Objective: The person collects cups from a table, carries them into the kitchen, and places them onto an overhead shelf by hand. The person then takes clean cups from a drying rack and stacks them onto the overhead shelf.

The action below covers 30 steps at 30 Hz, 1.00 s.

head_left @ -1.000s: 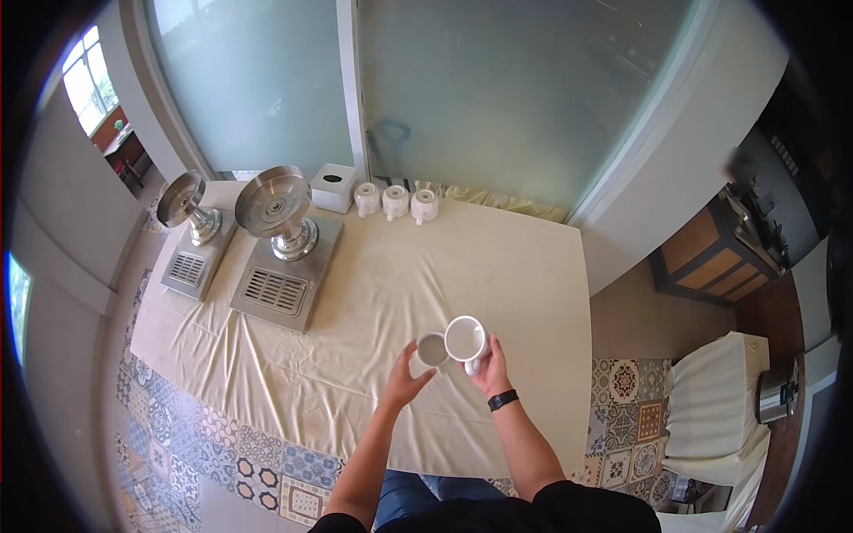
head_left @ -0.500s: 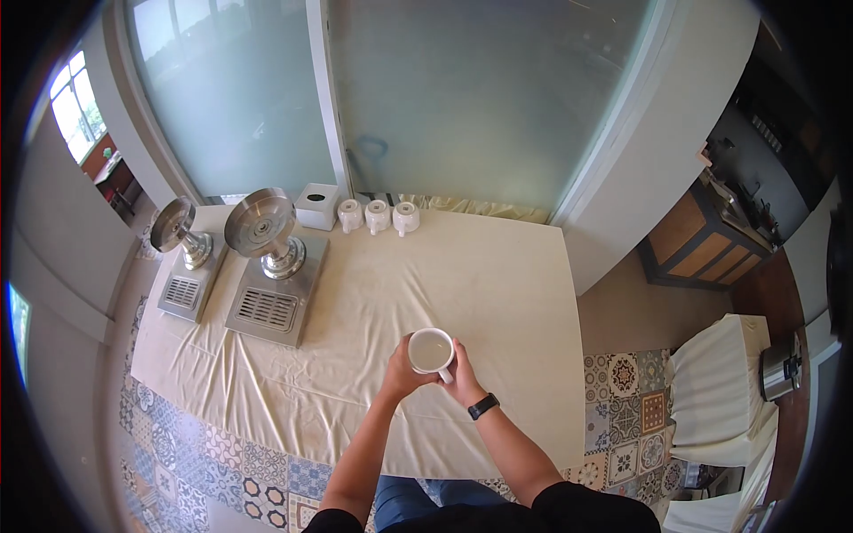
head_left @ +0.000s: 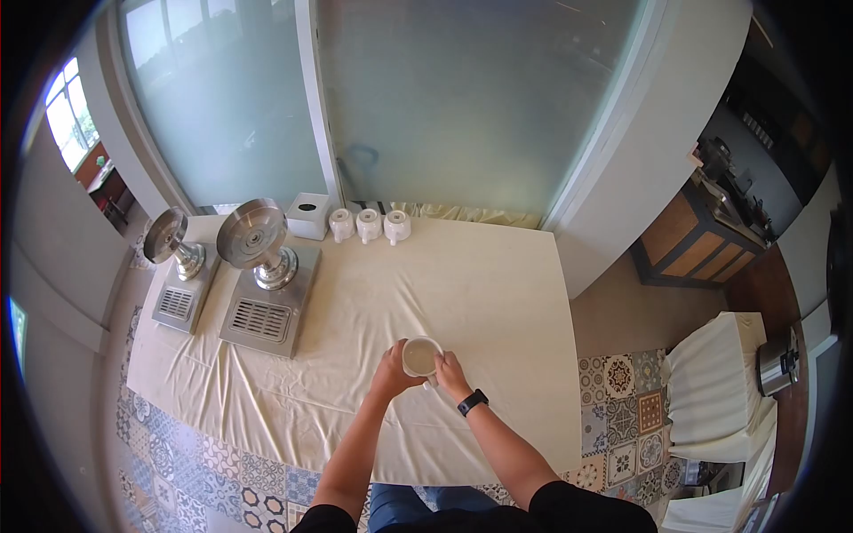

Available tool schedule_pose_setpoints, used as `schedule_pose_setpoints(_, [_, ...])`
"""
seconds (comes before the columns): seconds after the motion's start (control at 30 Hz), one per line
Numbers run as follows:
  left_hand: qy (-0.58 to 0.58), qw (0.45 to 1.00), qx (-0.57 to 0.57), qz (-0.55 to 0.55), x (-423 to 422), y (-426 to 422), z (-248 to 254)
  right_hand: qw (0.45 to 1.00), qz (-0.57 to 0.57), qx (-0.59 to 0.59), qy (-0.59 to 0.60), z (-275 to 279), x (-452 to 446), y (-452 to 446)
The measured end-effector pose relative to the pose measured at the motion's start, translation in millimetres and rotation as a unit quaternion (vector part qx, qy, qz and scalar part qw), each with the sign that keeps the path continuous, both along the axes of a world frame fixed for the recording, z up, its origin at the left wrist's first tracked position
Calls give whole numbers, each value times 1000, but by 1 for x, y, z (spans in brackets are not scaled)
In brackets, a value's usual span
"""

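Standing on the surface (head_left: 498, 302) at left are a small metal stand (head_left: 185, 259) and a larger stand (head_left: 272, 269); then a white box (head_left: 307, 218) beside three upturned cups (head_left: 369, 226). Nearer, the left hand (head_left: 392, 372) and right hand (head_left: 451, 374) clasp a white mug (head_left: 421, 358), its opening up.

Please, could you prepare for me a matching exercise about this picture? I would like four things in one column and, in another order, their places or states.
Things:
1. Black wristband
2. Three white mugs
3. White box
4. Cup nearest the person

Places or states:
A. Held by the left hand and the right hand
B. Upside down in a row
C. Worn on the right wrist
D. Has a dark opening in its top

Right pairs: 1-C, 2-B, 3-D, 4-A
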<state>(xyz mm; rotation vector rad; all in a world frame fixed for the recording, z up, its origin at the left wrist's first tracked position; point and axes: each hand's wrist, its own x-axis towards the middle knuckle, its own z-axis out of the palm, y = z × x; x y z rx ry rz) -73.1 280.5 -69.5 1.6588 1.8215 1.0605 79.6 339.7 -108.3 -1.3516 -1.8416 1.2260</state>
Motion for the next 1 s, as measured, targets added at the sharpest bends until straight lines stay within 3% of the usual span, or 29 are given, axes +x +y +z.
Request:
schedule_pose_setpoints(0.27, [-42, 999, -6, -6, -5, 5, -8, 996, 6, 87, -32, -28, -8, 2])
schedule_pose_setpoints(0.37, [-37, 999, -25, 1, -5, 1, -14, 995, -12, 94, -16, -12, -10, -5])
schedule_pose_setpoints(0.7, [-25, 997, -71, 29, 0, -7, -7, 995, -4, 97, -38, -13, -10, -10])
schedule_pose_setpoints(1.0, [-76, 997, -12, 12, -1, -11, -37, 996, -77, 50, -21, -19, -18, -19])
